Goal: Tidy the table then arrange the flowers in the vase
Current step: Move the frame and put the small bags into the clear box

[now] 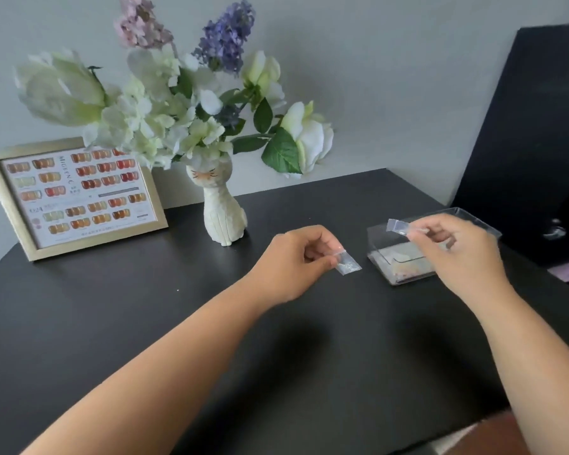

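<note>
"MIGEEN C" heading on framed nail colour chart [76, 195], "024" lower left, other print unreadable

Soft, even daylight. Diffuse arm shadows fall on the black table [112, 307]. Slight motion blur; wide-angle bending at edges.

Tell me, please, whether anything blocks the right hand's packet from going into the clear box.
Nothing visible does. The right hand holds its packet above the open-topped clear box, with no lid on it.
</note>
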Motion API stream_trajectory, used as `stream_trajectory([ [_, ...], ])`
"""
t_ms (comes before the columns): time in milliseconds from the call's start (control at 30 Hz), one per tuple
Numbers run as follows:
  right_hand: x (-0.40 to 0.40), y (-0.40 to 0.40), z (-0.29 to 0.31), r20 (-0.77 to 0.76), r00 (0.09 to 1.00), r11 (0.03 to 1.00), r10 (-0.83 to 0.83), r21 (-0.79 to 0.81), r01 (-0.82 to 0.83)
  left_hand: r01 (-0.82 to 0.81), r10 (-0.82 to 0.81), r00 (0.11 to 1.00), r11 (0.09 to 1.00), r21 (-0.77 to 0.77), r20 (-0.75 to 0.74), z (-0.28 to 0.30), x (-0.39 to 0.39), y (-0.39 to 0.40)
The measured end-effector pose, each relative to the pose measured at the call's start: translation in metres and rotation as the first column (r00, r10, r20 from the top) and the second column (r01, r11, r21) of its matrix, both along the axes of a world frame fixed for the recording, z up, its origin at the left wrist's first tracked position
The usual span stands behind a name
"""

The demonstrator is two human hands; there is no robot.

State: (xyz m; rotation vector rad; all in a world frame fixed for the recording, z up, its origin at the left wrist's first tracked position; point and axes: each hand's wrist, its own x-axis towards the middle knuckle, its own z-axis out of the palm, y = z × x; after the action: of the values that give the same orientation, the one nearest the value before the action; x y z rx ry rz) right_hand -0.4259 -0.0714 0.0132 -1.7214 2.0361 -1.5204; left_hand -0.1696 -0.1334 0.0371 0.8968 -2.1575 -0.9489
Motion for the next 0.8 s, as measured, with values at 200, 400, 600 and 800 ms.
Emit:
stream_trajectory([
  [200, -0.083, 0.0, 0.009, -0.142, 0.981, 0.981, -0.133, 0.123, 0.151, 0.01, -0.011, 0.998, 1.0, -0.009, -0.055, 0.003, -0.08, -0.018],
  [400, -0.112, -0.005, 0.006, -0.172, 0.984, 0.943, -0.045, 0.316, 0.099, -0.012, 0.013, 0.996, 1.0, -0.02, 0.085, -0.002, -0.129, -0.025],
  [600, -0.11, -0.013, 0.012, -0.187, 0.982, 0.924, -0.006, 0.373, 0.077, -0.132, 0.143, 0.955, 0.989, -0.06, 0.259, -0.007, -0.147, -0.028],
  [800, -0.104, -0.026, 0.009, -0.133, 0.987, 0.921, -0.085, 0.369, 0.129, -0.18, 0.224, 0.929, 0.969, -0.17, 0.293, -0.01, -0.15, -0.033],
])
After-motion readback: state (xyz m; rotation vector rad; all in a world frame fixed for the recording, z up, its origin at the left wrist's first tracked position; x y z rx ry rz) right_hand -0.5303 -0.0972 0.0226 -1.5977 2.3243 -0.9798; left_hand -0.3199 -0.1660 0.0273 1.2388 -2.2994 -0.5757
